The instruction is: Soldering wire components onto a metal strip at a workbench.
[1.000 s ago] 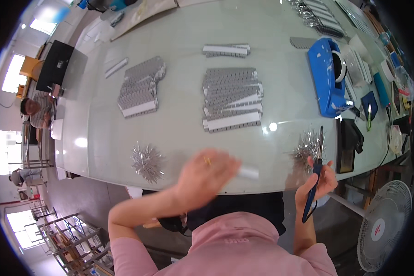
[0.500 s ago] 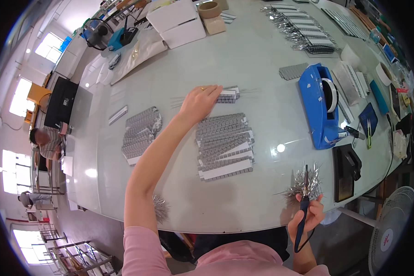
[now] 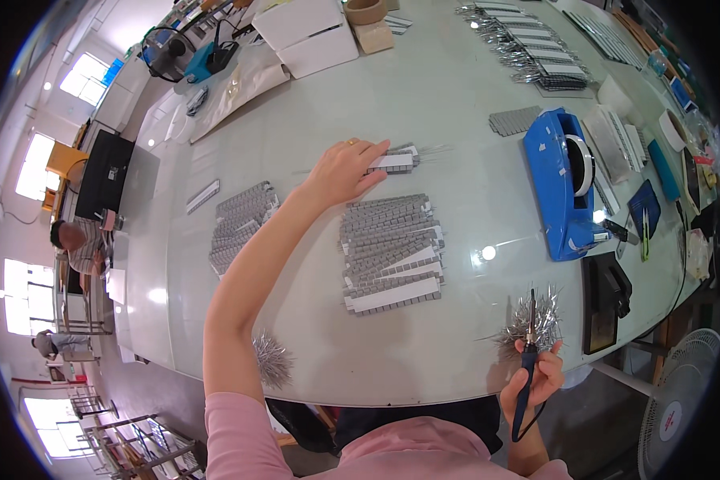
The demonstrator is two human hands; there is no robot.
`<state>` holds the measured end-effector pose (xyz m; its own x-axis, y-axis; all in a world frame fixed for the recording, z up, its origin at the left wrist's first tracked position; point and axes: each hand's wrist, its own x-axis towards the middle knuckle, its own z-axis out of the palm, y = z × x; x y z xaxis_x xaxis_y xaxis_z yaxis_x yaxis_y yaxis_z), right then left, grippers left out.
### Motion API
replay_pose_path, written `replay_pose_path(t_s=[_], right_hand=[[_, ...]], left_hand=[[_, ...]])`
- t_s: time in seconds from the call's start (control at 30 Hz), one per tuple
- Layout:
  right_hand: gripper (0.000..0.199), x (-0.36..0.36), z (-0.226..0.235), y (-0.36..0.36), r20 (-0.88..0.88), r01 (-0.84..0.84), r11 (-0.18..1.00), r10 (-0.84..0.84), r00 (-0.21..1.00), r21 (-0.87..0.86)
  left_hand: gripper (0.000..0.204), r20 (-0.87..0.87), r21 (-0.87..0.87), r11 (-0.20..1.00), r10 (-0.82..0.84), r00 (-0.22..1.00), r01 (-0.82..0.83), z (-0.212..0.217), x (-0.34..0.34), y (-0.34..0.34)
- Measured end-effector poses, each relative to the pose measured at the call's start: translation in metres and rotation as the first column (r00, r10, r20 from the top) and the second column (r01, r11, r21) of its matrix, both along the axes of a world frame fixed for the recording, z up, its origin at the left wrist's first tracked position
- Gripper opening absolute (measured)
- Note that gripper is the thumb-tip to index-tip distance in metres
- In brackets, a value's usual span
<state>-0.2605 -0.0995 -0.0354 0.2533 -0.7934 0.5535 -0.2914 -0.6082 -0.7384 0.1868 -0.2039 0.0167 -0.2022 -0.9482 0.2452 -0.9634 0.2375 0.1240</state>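
My left hand (image 3: 342, 171) reaches across the table with its thumb and fingers apart. They straddle the left end of a small stack of white and grey segmented strips (image 3: 394, 162) with thin wires sticking out sideways. Just nearer lies a larger pile of grey segmented strips (image 3: 388, 232), a few turned white side up. At the near right my right hand (image 3: 542, 378) grips a soldering iron (image 3: 526, 376), dark-handled, its tip pointing up and away. A bunch of silvery wires (image 3: 546, 316) lies behind the iron.
Another strip pile (image 3: 236, 220) is left of centre, partly behind my forearm. A second wire bunch (image 3: 270, 360) lies by my elbow. On the right stand a blue tape dispenser (image 3: 556, 188) and a black stand (image 3: 600, 300). Wired strips (image 3: 536, 48) lie at far right.
My left hand has shifted slightly left, and its thumb has spread away from the fingers, uncovering more of the strip stack. The right hand and soldering iron stay put.
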Motion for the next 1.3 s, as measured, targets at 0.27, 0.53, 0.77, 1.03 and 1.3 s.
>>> replay_pose_path(t_s=[0.27,0.53,0.77,1.03,1.3], right_hand=[[0.035,0.001,-0.001,0.001,0.007,0.0,1.0,0.0,1.0,0.012],[0.034,0.002,0.0,-0.001,-0.002,0.001,1.0,-0.001,1.0,0.008],[0.034,0.0,-0.001,0.001,-0.004,0.001,1.0,-0.001,1.0,0.023],[0.034,0.002,0.002,-0.001,-0.004,0.0,1.0,0.0,1.0,0.023],[0.034,0.002,0.001,0.001,0.003,0.007,1.0,-0.007,1.0,0.028]], left_hand=[[0.049,0.059,-0.043,0.998,0.043,0.997,-0.04,0.007,0.0,0.0],[0.054,0.026,0.003,0.999,0.035,0.999,-0.035,0.003,-0.007,0.0],[0.06,-0.074,0.053,0.994,0.096,0.993,-0.092,0.003,-0.009,-0.003],[0.067,-0.075,0.127,0.985,0.123,0.99,-0.113,0.021,-0.009,-0.012],[0.072,-0.034,0.179,0.948,0.274,0.961,-0.264,0.015,-0.019,-0.019]])
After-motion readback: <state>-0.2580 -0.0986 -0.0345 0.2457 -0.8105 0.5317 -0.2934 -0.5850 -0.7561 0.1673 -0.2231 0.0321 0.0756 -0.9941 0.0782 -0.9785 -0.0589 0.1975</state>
